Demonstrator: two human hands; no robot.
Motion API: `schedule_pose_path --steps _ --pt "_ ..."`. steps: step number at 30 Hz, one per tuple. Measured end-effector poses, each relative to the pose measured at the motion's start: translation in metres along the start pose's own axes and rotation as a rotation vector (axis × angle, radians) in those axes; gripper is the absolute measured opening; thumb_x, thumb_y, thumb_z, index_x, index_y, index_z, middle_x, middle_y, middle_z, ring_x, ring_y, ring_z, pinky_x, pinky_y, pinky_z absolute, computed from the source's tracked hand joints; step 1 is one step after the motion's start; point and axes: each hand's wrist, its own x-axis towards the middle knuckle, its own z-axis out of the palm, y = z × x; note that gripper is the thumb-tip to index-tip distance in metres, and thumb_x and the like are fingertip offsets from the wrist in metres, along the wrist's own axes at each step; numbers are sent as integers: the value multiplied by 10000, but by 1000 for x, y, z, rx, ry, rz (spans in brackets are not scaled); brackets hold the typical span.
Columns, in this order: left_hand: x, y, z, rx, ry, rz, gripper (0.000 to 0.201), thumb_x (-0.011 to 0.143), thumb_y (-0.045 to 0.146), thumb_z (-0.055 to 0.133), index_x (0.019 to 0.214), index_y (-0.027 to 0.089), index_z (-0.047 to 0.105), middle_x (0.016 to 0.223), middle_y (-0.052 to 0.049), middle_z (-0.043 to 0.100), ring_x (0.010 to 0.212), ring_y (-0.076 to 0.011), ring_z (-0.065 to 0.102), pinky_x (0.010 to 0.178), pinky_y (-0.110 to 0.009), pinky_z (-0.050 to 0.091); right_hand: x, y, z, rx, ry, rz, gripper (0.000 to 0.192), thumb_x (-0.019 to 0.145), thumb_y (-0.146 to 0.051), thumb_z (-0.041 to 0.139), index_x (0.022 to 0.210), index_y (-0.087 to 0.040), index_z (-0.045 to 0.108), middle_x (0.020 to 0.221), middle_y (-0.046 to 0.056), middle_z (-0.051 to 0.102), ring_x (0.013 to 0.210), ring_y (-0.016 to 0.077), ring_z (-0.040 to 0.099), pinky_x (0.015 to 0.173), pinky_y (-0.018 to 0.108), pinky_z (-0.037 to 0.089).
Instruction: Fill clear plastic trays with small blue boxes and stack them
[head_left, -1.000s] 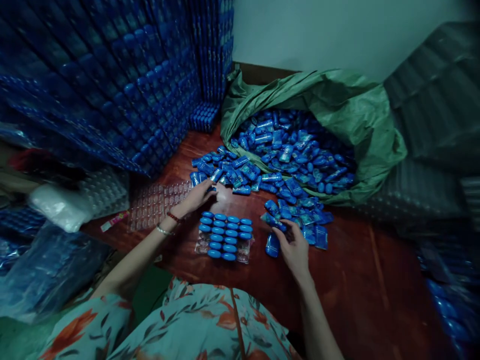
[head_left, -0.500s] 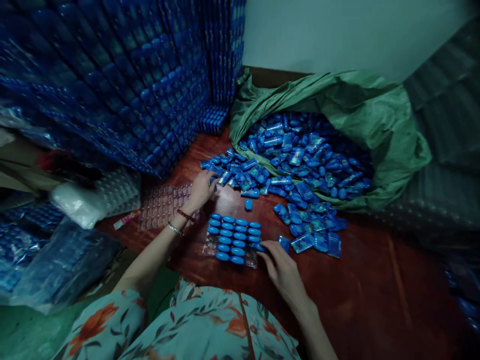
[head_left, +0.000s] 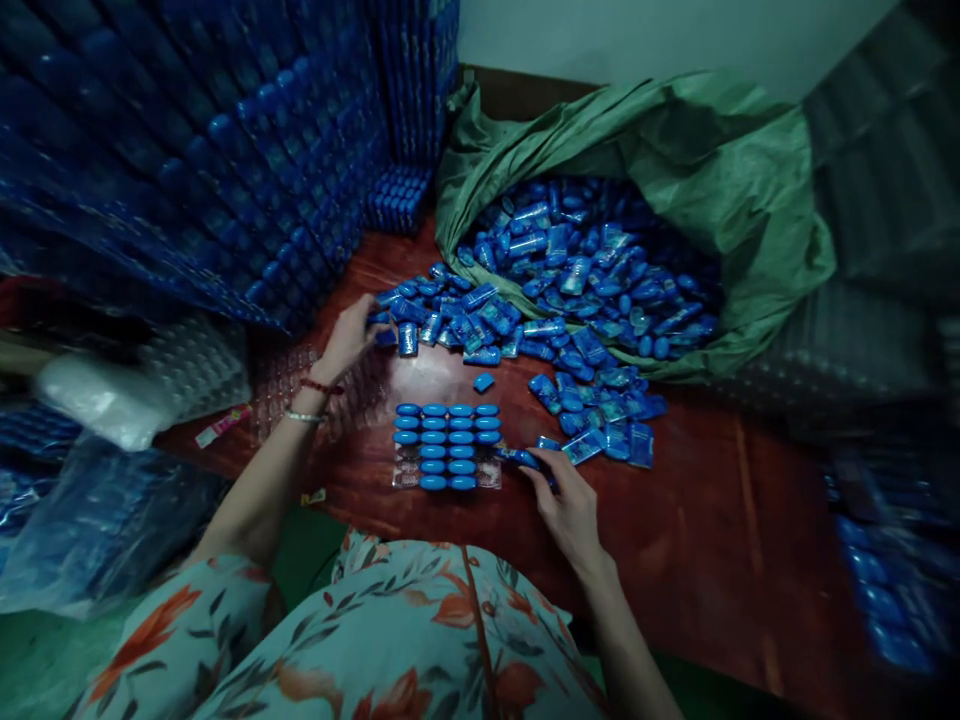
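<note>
My left hand point(head_left: 351, 340) is at the left end of a pile of small blue wrapped packets point(head_left: 480, 325), its fingers closed on a blue packet point(head_left: 385, 337). My right hand point(head_left: 566, 505) pinches one or more blue packets point(head_left: 519, 457) just beyond the right edge of a clear plastic tray point(head_left: 484, 480). Blue oval pieces point(head_left: 448, 437) fill the tray's upper rows and its two middle columns. Bare clear pockets show at its lower left and lower right. A single blue piece point(head_left: 484, 382) lies on the table above the tray.
A green sack point(head_left: 750, 180) spills blue packets onto the reddish table point(head_left: 712, 560). Tall stacks of filled blue trays point(head_left: 225, 150) stand at the left. Clear trays point(head_left: 277, 395), a pink-and-white packet point(head_left: 223, 425) and a white plastic bundle point(head_left: 105, 400) lie to the left.
My left hand has moved leftward along the pile's near edge. My right hand, with its packets, has shifted slightly right, away from the tray. The whole view has also shifted.
</note>
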Motion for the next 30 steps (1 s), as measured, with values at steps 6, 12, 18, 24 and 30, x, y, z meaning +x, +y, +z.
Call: schedule_pose_path --steps 6,12,18,24,30 --pt "-76 38 -17 -33 446 -72 207 800 312 603 958 178 615 878 -25 621 841 -165 564 786 -294 470 10 1 5 33 -126 -206 252 903 -181 468 1122 -229 583 1011 67 663 956 179 630 851 339 527" --pt "-160 51 1 -347 507 -360 308 793 359 632 1036 171 608 972 -48 640 891 -162 622 823 -301 507 29 -8 -1 -157 -349 -297 309 912 -126 384 1145 -205 570 998 88 621 890 171 612 764 287 518" --pt "-210 62 19 -313 465 -347 219 806 314 632 978 181 606 917 -36 642 862 -159 631 788 -298 532 50 -31 -3 -375 -632 -357 366 802 4 410 1032 -211 598 896 51 574 801 167 563 652 249 453" --pt "-215 68 10 -116 429 66 158 826 152 588 974 207 577 877 -29 649 796 -145 630 697 -275 538 41 -27 7 -397 -535 -348 288 854 -71 438 1031 -202 624 893 63 590 775 170 576 641 262 456" --pt "-213 62 26 -28 177 162 270 877 111 441 1095 210 567 916 -68 639 831 -161 620 719 -289 538 19 -18 16 -155 -310 -257 325 913 -168 424 1181 -239 595 928 71 604 835 168 602 714 286 516"
